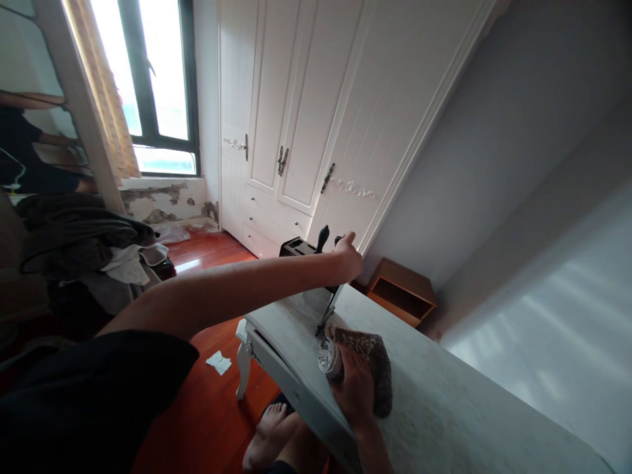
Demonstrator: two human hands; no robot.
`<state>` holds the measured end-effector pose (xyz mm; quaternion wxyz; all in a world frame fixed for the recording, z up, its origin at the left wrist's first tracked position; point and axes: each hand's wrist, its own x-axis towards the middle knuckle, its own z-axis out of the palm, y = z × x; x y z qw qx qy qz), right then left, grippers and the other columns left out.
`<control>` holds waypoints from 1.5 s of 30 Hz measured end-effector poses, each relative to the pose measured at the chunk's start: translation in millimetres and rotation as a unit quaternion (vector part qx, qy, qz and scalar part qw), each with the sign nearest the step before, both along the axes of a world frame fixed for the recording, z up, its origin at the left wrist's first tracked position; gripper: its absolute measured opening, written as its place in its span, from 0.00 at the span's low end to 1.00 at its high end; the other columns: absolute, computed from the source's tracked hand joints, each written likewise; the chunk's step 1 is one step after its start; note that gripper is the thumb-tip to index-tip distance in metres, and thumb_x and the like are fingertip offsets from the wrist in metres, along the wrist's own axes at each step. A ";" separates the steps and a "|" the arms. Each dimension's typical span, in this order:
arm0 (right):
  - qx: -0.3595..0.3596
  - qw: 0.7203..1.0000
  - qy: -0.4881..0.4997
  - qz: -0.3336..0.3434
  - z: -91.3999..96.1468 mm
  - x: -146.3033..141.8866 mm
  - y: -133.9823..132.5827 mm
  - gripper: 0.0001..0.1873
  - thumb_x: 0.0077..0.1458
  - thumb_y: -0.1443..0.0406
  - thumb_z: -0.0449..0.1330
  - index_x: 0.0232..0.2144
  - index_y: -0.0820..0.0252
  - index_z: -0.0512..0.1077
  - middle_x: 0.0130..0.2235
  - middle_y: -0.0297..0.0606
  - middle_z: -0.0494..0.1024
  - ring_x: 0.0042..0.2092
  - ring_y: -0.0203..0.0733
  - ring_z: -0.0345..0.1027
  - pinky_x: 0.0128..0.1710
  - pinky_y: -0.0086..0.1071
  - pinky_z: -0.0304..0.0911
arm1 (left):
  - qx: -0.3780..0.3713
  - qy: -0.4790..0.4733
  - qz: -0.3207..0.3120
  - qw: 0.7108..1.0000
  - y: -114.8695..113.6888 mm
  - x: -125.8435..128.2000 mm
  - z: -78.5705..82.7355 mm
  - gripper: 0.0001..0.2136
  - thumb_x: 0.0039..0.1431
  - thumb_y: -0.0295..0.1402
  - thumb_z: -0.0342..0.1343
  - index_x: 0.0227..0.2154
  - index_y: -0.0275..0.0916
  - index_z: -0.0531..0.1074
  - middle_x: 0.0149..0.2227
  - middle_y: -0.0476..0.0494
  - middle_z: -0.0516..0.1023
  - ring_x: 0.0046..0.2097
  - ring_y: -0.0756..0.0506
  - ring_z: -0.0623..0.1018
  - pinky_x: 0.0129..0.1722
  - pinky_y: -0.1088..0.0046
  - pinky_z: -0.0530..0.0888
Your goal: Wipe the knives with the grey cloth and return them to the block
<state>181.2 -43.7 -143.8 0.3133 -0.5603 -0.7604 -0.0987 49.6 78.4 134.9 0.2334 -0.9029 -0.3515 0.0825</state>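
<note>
Stretched across the view, my left arm ends in my left hand [349, 258], which is closed at the far end of the table. A dark handle end [338, 240] shows beside its fingers; the rest of that object is mostly hidden. Next to it stands a dark box with slots in its top [299, 246], and a black handle [322, 238] sticks up from it. My right hand [354, 382] presses with its fingers curled over a rolled towel [330, 359], grey-white at its spiral end. Brown patterned cloth [380, 368] lies beside that roll, under and behind the hand.
The white table [444, 395] has a drawer at its front [276, 365]. A white wardrobe [296, 99] and a brown open cabinet [402, 289] stand beyond. Clothes [89, 243] are heaped at left. White paper [218, 362] lies on the red floor [197, 415], near bare feet [270, 421].
</note>
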 end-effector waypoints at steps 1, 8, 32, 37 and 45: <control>-0.003 1.000 -0.001 -0.001 -0.1 0.0 -0.1 0.35 0.40 0.72 0.55 0.55 0.62 0.66 0.52 0.48 0.77 0.52 0.52 0.71 0.54 0.45 0.64 | -0.003 0.000 -0.002 1.000 0.4 0.7 -2.6 0.07 0.46 0.25 0.63 0.28 0.45 0.80 0.41 0.44 0.83 0.46 0.37 0.78 0.58 0.51 0.55; 0.002 1.000 0.012 -0.002 -0.3 -2.4 -0.7 0.35 0.40 0.73 0.55 0.55 0.62 0.66 0.52 0.46 0.76 0.52 0.51 0.70 0.55 0.44 0.64 | -0.006 -0.032 0.009 0.999 5.1 2.6 -13.9 0.07 0.44 0.26 0.64 0.27 0.45 0.80 0.38 0.42 0.83 0.43 0.36 0.77 0.55 0.50 0.55; 0.005 0.999 0.038 0.003 3.4 -6.7 -2.8 0.35 0.38 0.73 0.55 0.53 0.62 0.68 0.50 0.46 0.77 0.51 0.51 0.70 0.54 0.44 0.63 | -0.029 -0.468 -0.048 0.882 61.0 -81.0 -3.4 0.20 0.60 0.37 0.53 0.54 0.36 0.70 0.53 0.38 0.76 0.51 0.43 0.75 0.52 0.67 0.70; 0.017 0.999 0.041 0.005 2.4 -6.6 -1.7 0.34 0.40 0.73 0.55 0.54 0.62 0.67 0.50 0.46 0.77 0.51 0.52 0.70 0.54 0.44 0.63 | -0.181 -0.634 0.002 0.752 90.8 -75.8 -49.8 0.20 0.51 0.31 0.60 0.48 0.36 0.71 0.41 0.41 0.80 0.41 0.44 0.78 0.43 0.66 0.74; 0.014 0.999 0.031 -0.001 0.7 -5.9 -1.1 0.34 0.40 0.73 0.55 0.54 0.62 0.66 0.51 0.46 0.77 0.51 0.52 0.70 0.54 0.45 0.64 | -0.288 -0.735 -0.022 0.613 102.9 -75.1 -81.4 0.11 0.46 0.34 0.64 0.31 0.36 0.70 0.26 0.48 0.76 0.30 0.48 0.77 0.33 0.72 0.71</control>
